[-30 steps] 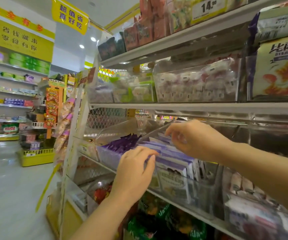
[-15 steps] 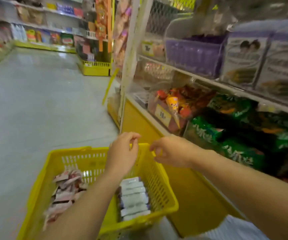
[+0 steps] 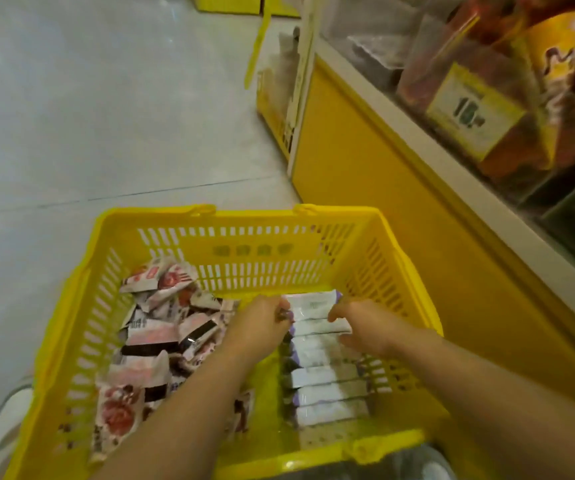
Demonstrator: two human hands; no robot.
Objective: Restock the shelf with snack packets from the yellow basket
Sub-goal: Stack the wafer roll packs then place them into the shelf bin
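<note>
— Grey floor [image 3: 106, 116], with the basket [image 3: 251, 216] on it just beside the shelf [image 3: 365, 202]. Where's the stock?

— Inside, in 2 lots: red packets [image 3: 161, 327] heaped on the left, purple packets [image 3: 326, 375] in a row on the right, running away from the person.

— Long axis?

— Each purple packet lies left-to-right, across the row.

— Hands?

— Both at the row's far end. The left hand [image 3: 262, 323] pinches the left ends and the right hand [image 3: 369, 329] curls round the right ends. Both grips are narrow. Neither hand is nearer, so I judge the lift goes straight up, then right to the shelf.
</note>
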